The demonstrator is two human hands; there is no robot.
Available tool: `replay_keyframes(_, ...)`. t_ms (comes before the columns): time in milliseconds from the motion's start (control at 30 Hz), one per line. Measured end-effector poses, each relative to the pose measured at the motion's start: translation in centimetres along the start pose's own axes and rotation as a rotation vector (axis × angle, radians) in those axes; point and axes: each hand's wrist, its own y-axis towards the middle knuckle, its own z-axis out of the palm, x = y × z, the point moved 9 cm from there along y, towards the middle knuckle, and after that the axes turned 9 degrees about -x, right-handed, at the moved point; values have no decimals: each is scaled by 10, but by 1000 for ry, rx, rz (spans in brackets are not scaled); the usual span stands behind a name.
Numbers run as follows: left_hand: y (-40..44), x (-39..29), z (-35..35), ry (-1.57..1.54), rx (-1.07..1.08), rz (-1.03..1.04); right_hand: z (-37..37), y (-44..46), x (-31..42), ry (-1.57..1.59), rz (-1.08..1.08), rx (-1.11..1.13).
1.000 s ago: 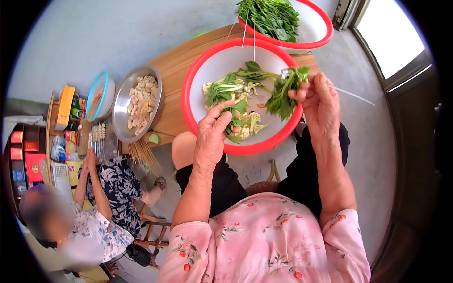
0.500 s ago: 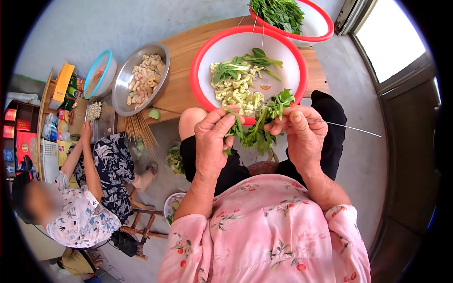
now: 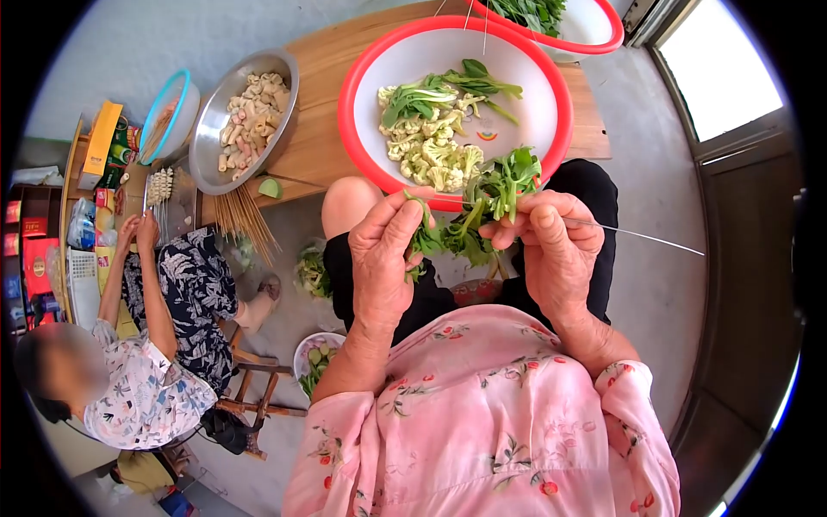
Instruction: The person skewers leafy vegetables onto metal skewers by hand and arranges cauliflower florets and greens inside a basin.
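My left hand (image 3: pixel 385 258) is closed in a pinch on a sprig of leafy greens (image 3: pixel 425 237), near one end of a thin metal skewer (image 3: pixel 642 235). My right hand (image 3: pixel 556 250) is closed around the skewer, whose long bare end sticks out to the right. Between the two hands, a bunch of leafy greens (image 3: pixel 500 189) sits threaded on the skewer. Just beyond the hands stands a white basin with a red rim (image 3: pixel 564 112). Cauliflower florets (image 3: pixel 441 159) and leafy stalks (image 3: pixel 482 84) lie inside it.
Left of the basin on the wooden table (image 3: pixel 323 103) are a steel bowl (image 3: pixel 201 159) of pale rolled pieces, bamboo skewers (image 3: pixel 245 220) and a green wedge (image 3: pixel 270 187). A second red-rimmed basin (image 3: pixel 603 43) holds greens. At left, a seated co-worker (image 3: pixel 159 379) holds a loaded skewer.
The view has tilted slightly, so the basins and table sit higher in it. My hands keep nearly the same grip on the skewer and greens. The co-worker's hands have shifted slightly.
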Motion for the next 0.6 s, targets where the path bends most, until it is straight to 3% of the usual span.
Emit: replay_keyframes(600,5,16,1,-94,-1,-80,-14,2,-11,23,71,-29)
